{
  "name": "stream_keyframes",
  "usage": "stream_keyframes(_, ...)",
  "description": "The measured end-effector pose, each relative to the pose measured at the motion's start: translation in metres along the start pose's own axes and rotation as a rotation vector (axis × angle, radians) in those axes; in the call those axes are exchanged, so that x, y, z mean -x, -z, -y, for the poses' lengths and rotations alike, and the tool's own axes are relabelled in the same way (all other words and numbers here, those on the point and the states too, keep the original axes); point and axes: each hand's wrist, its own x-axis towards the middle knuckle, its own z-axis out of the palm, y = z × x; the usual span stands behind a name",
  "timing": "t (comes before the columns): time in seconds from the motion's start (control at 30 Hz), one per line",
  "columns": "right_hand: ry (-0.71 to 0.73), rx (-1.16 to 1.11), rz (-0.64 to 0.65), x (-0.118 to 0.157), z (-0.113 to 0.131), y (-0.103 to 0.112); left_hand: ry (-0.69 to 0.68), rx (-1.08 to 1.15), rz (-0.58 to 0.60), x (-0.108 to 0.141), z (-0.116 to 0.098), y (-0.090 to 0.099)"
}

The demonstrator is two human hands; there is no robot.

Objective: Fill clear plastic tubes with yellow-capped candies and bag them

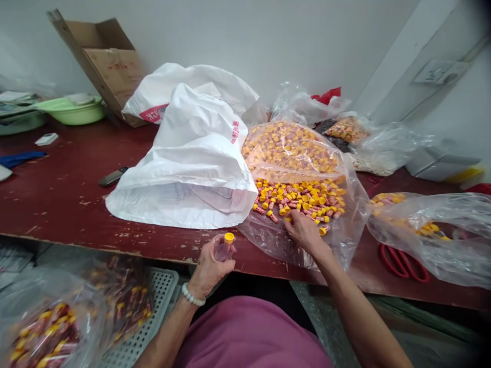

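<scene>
My left hand (215,261), with a beaded bracelet at the wrist, is wrapped round a small clear bottle (223,250) topped by a yellow cap. My right hand (302,230) reaches into the mouth of a clear plastic bag (353,204), its fingertips at the near edge of a heap of yellow-capped pieces (307,197) with red patterned bodies. What those fingertips grip, if anything, is hidden. A large white sack (195,153) lies left of the clear bag, its open mouth facing me.
Red-handled scissors (402,263) and another clear bag (452,255) lie at the right. A phone (113,176), green basin (79,111) and cardboard box (115,69) are at the left. Below the table's left edge, filled bags (49,332) stand by a white crate (163,286).
</scene>
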Motion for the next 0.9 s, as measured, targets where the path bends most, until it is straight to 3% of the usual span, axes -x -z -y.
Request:
stream_keyframes(0.13, 0.157, -0.785, 0.049, 0.021, 0.053, 0.016, -0.026, -0.026, 0.016, 0.003, -0.004, -0.003)
stream_keyframes(0.23, 0.267, -1.021, 0.079, 0.046, 0.092, 0.019, -0.031, -0.047, 0.045, 0.006, -0.004, -0.004)
stream_keyframes(0.33, 0.392, -0.923, 0.037, 0.061, 0.107, 0.016, -0.065, -0.041, 0.073, 0.008, -0.004, -0.003)
stream_keyframes(0.47, 0.531, -0.813, -0.009, 0.061, 0.104, 0.01, -0.073, -0.018, 0.09, 0.007, -0.005, -0.003)
stream_keyframes(0.77, 0.593, -0.708, 0.017, 0.069, 0.104, 0.002, -0.023, 0.072, -0.009, -0.001, 0.004, -0.004)
stream_keyframes(0.9, 0.58, -0.657, 0.037, 0.048, 0.087, -0.006, 0.047, 0.114, -0.022, -0.006, 0.012, -0.001)
